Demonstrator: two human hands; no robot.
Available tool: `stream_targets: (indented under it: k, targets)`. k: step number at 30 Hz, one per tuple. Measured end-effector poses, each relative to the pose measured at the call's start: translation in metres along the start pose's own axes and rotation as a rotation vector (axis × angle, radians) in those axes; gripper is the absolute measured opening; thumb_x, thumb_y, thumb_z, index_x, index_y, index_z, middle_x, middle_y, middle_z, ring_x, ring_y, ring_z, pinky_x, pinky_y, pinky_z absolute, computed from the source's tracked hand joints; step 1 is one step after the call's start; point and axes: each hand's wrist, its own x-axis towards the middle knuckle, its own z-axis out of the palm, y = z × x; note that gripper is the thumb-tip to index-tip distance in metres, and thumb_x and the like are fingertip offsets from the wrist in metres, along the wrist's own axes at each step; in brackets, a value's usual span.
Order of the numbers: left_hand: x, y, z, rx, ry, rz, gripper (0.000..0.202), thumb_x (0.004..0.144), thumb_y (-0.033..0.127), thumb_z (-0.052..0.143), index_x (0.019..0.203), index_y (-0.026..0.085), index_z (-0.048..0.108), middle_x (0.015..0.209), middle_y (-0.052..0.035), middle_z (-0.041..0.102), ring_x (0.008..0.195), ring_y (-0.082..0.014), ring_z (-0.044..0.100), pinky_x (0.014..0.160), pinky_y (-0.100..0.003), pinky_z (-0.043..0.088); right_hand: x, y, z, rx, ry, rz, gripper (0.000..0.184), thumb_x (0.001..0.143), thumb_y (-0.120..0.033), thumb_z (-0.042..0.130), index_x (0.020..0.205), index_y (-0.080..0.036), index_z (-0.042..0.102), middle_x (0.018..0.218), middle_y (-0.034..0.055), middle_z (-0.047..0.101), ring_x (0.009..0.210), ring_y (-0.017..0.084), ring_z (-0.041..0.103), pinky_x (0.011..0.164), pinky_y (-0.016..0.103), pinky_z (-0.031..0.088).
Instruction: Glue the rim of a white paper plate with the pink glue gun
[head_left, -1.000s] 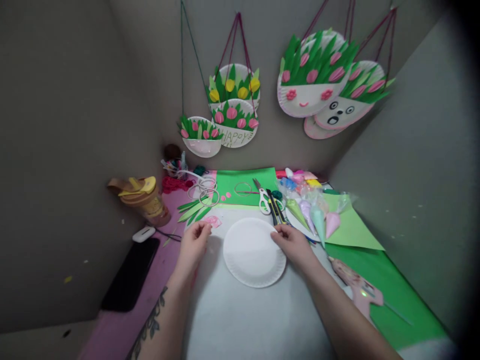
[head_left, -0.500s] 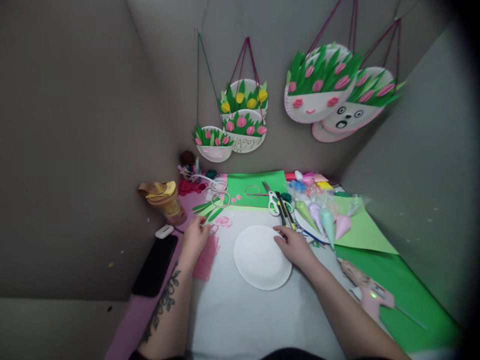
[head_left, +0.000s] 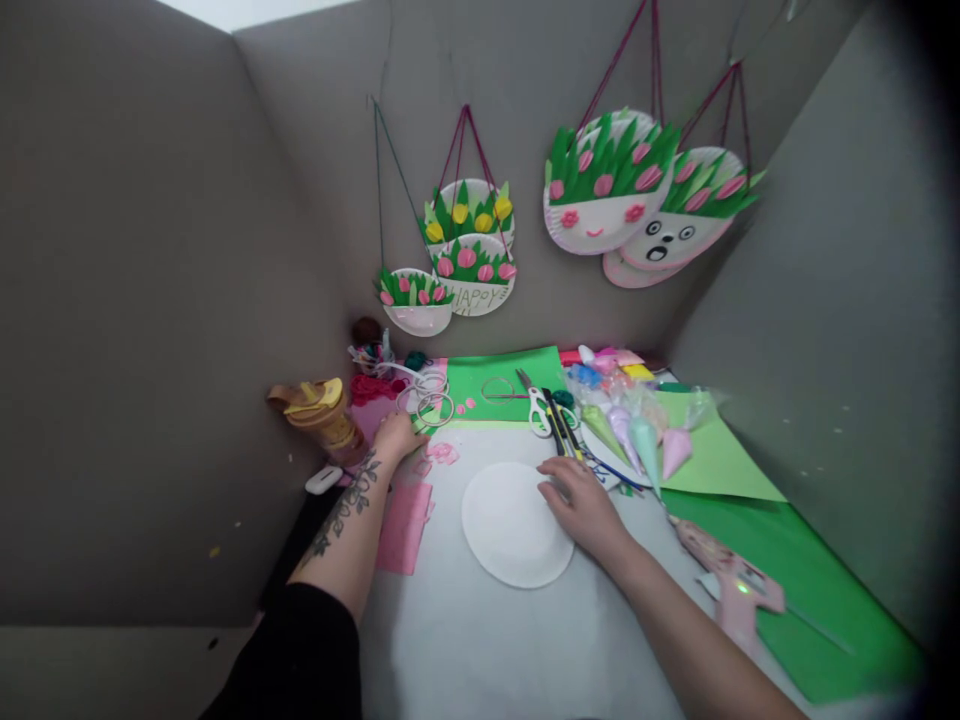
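L hand [head_left: 397, 438] at green paper strips [head_left: 428, 426]: fingertips part. hidden, grip cannot be confirmed; strips mostly covered, axis unclear. R hand [head_left: 581, 503] open, thumb/fingers apart at R rim of white paper plate [head_left: 514, 525]; contact unclear. Plate: flat, mid-worktop [head_left: 480, 655], approx. round, no distinct long axis.

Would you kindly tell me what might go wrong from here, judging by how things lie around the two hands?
First, the glue gun has its green light on, so it may be hot, and the right forearm is close beside it. Second, the left hand is near the cup; a sideways move could tip it. Third, the loose pink scraps near that hand might be swept aside if it drew back.
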Motion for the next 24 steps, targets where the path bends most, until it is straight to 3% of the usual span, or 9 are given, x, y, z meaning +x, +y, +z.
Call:
stream_targets:
  k: [5,8,12,18,24]
  targets:
    - [0.013,-0.005,-0.001,-0.003,-0.115,0.021,0.029,0.070,0.036,0.064,0.091,0.016,0.067,0.089,-0.0100,0.072,0.084,-0.0241,0.067,0.069,-0.027,0.047,0.000,-0.003,-0.007,0.064,0.035,-0.021,0.017,0.088,-0.027,0.053,0.094,-0.019,0.066,0.098,0.0098,0.068,0.098,0.024,0.062,0.087,0.041,0.049]
    - [0.014,-0.006,0.000,0.013,-0.109,0.018,0.022,0.073,0.035,0.061,0.086,0.018,0.067,0.090,-0.0088,0.071,0.088,-0.0250,0.065,0.074,-0.029,0.047,0.001,-0.007,-0.010,0.103,0.037,-0.020,0.016,0.088,-0.027,0.053,0.094,-0.020,0.066,0.098,0.0099,0.068,0.099,0.025,0.062,0.087,0.042,0.049]
    - [0.012,-0.004,-0.002,0.064,-0.009,-0.022,0.035,0.071,0.036,0.063,0.101,0.017,0.063,0.119,-0.0171,0.060,0.111,-0.0323,0.056,0.088,-0.036,0.044,0.000,-0.013,-0.015,0.152,0.037,-0.028,0.015,0.088,-0.026,0.053,0.093,-0.021,0.066,0.097,0.0091,0.069,0.097,0.024,0.062,0.086,0.041,0.050]
    - [0.014,-0.002,-0.006,0.128,0.025,-0.052,0.067,0.066,0.047,0.068,0.120,0.012,0.052,0.127,-0.0229,0.051,0.120,-0.0393,0.047,0.093,-0.043,0.041,-0.001,-0.015,-0.023,0.176,0.051,-0.061,0.014,0.089,-0.024,0.053,0.093,-0.020,0.066,0.094,0.0088,0.069,0.094,0.023,0.063,0.083,0.039,0.051]
    - [0.020,-0.005,-0.010,0.139,0.014,-0.026,0.065,0.068,0.054,0.065,0.118,0.014,0.055,0.128,-0.0207,0.051,0.121,-0.0389,0.045,0.095,-0.045,0.039,-0.002,-0.016,-0.025,0.186,0.022,-0.063,0.014,0.089,-0.024,0.052,0.092,-0.020,0.066,0.092,0.0081,0.070,0.092,0.022,0.064,0.081,0.037,0.052]
